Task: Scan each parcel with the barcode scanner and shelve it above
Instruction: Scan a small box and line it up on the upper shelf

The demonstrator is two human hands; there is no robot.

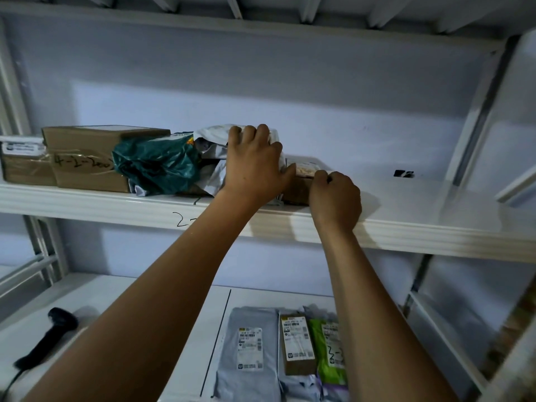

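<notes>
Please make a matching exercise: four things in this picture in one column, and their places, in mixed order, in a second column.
Things:
1. scanner
2. teal bag
3. green parcel
4. small box

Places:
A. upper shelf, between the hands
B. lower shelf, far left
C. upper shelf, against the cardboard boxes
D. lower shelf, rightmost of the parcels

Pairs: 1-B, 2-C, 3-D, 4-A

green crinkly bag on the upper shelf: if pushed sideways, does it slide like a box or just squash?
The green bag is creased and slumped against the cardboard box, so it likely squashes and bunches before it slides. The glossy film looks slippery, so it may slip in a pinch. It probably sags if lifted by one corner. Weight cannot be judged.
</notes>
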